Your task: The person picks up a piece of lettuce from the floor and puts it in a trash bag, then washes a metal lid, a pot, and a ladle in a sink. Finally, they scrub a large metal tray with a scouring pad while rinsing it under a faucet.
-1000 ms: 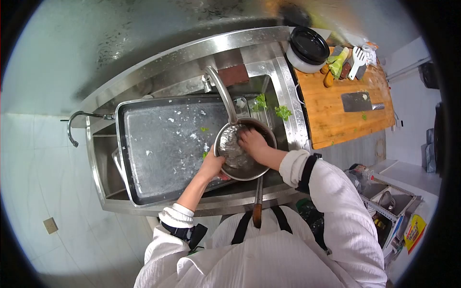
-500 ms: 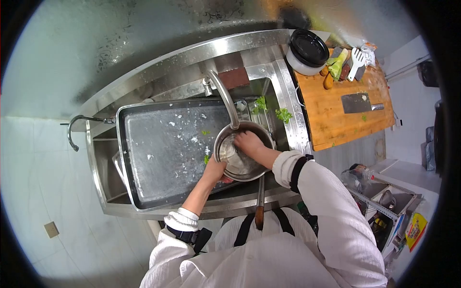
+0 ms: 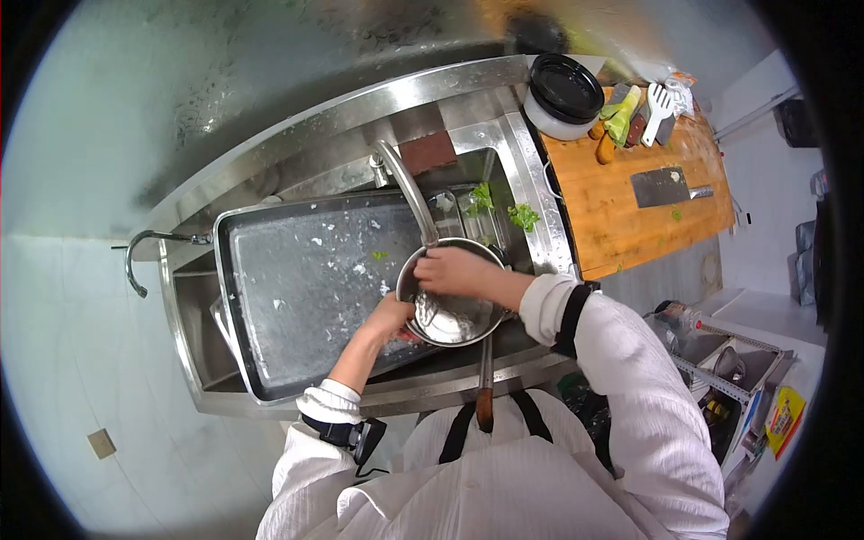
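Observation:
A steel saucepan (image 3: 463, 326) is under the curved faucet (image 3: 407, 180), its wood-tipped handle (image 3: 486, 396) pointing toward my body. My left hand (image 3: 389, 317) grips the pan's left rim, thumb near the inside and fingers underneath. Over the pan's far inner side, my right hand (image 3: 457, 272) has its fingers curled down; whatever they hold, if anything, is hidden. Shiny ripples show at the pan's bottom. Beneath its left side lies a large dark baking tray (image 3: 297, 337), spotted with white bits and a green scrap.
The tray rests across the sink (image 3: 200, 310). Green leaves (image 3: 523, 216) lie at the basin's right. On the right, a wooden cutting board (image 3: 612, 238) carries a cleaver (image 3: 660, 187), a white slotted turner (image 3: 658, 112) and a black-lidded container (image 3: 565, 94). A second faucet (image 3: 148, 241) stands left.
My right hand has drawn up and left from deeper in the saucepan to its far left inner side. More of the pan's bottom shows. The left hand keeps its hold while the view shifts slightly.

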### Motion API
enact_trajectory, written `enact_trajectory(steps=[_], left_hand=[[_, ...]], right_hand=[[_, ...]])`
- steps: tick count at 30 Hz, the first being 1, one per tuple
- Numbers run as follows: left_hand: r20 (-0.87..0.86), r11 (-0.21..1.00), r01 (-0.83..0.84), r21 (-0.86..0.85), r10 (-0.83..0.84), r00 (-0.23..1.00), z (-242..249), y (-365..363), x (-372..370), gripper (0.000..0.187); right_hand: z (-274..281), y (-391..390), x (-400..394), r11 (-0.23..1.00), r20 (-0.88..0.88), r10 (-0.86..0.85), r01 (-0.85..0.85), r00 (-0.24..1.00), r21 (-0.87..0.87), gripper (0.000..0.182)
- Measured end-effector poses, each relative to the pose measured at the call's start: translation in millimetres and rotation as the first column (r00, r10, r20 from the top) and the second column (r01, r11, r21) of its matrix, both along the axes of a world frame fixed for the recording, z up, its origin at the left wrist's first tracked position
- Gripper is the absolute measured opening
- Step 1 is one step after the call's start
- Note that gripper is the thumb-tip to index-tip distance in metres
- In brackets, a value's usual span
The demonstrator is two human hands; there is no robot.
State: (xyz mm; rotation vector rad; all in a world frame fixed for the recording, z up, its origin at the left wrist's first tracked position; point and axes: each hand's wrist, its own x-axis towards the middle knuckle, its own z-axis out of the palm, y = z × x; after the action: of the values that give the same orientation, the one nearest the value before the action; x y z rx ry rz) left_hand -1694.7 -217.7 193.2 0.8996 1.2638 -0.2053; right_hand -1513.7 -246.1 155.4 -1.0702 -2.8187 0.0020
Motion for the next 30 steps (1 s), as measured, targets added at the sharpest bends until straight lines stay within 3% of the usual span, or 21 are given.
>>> enact_trajectory(steps=[1,3,5,6,7,9,10,11,12,13,15,17,18,19,20,21,22,23,26,28,30], left_hand=[[0.001,1.0,0.006,0.004,-0.006,1.0,4,6,2,0.016],[-0.036,0.999,-0.015,-0.044,0.013,0.999,14,12,4,0.015],[-0.013,0.995,-0.085,-0.049,0.085,0.996,22,15,10,0.015],[-0.018,0.996,-0.052,-0.078,0.051,0.999,9,19,6,0.014],[-0.02,0.994,-0.02,-0.105,0.018,1.0,-4,25,3,0.013],[-0.037,0.986,-0.007,-0.169,0.001,0.999,-26,36,-1,0.013],[-0.062,0.972,0.003,-0.236,-0.018,0.998,-34,41,-5,0.013],[-0.063,0.972,-0.002,-0.236,-0.013,0.998,-38,50,-6,0.013],[-0.082,0.912,0.02,-0.41,-0.059,0.995,-41,64,-6,0.015],[-0.091,0.821,0.038,-0.57,-0.109,0.99,-45,74,-3,0.017],[-0.093,0.815,0.066,-0.575,-0.146,0.985,-46,86,5,0.024],[-0.026,0.867,0.101,-0.488,-0.13,0.991,-37,97,20,0.034],[-0.181,0.95,0.068,-0.305,-0.128,0.975,-39,101,28,0.041],[-0.184,0.993,0.105,0.049,-0.095,0.978,-68,122,18,0.044],[-0.174,0.909,0.132,0.395,-0.067,0.982,-55,138,28,0.049],[-0.182,0.764,0.047,0.643,0.094,0.979,-42,142,35,0.045],[-0.206,0.447,0.139,0.884,0.104,0.973,-55,158,34,0.038],[-0.069,0.293,0.057,0.954,0.03,0.997,-60,169,40,0.035],[-0.086,0.242,0.113,0.964,-0.121,0.989,-54,174,57,0.028],[-0.261,0.111,0.274,0.955,-0.124,0.957,-51,172,66,0.022],[-0.253,0.162,0.269,0.949,-0.113,0.961,-46,170,69,0.022]], right_hand=[[2,2,15,0.996,0.12,0.032,-0.043,0.992,0.084,0.009],[9,-8,32,0.998,0.094,-0.017,0.01,0.995,0.07,0.014],[43,-21,37,0.902,0.382,-0.036,0.194,0.924,-0.385,0.028],[45,-29,33,0.707,0.332,-0.125,0.318,0.935,-0.631,0.036],[48,-38,28,0.434,0.309,-0.225,0.379,0.924,-0.817,0.045],[79,-48,25,0.401,0.003,-0.338,0.147,0.941,-0.904,0.047],[77,-48,25,0.399,0.003,-0.334,0.144,0.943,-0.906,0.047],[72,-45,26,0.444,-0.108,-0.389,0.084,0.915,-0.892,0.045],[67,-43,27,0.492,-0.218,-0.438,0.03,0.872,-0.87,0.043],[58,-38,30,0.495,-0.219,-0.438,0.031,0.872,-0.868,0.043],[31,-21,43,0.485,-0.398,-0.584,-0.089,0.708,-0.87,0.039],[12,-7,59,0.46,-0.464,-0.704,-0.153,0.538,-0.875,0.039],[1,-5,66,0.405,-0.431,-0.81,-0.152,0.398,-0.902,0.038],[-16,-6,71,0.345,-0.376,-0.893,-0.163,0.247,-0.925,0.037],[-35,-9,74,0.341,-0.372,-0.897,-0.165,0.239,-0.926,0.037],[-55,-13,76,0.201,-0.214,-0.977,-0.359,-0.004,-0.911,0.041],[-69,-16,76,0.11,0.01,-0.978,-0.562,-0.207,-0.82,0.045],[-70,-19,72,0.107,0.023,-0.976,-0.568,-0.217,-0.816,0.045],[-70,-17,56,0.183,0.22,-0.842,-0.643,-0.493,-0.743,0.056],[-66,-13,48,0.22,0.242,-0.803,-0.649,-0.544,-0.728,0.056],[-57,-12,45,0.253,0.285,-0.756,-0.665,-0.589,-0.703,0.052]])
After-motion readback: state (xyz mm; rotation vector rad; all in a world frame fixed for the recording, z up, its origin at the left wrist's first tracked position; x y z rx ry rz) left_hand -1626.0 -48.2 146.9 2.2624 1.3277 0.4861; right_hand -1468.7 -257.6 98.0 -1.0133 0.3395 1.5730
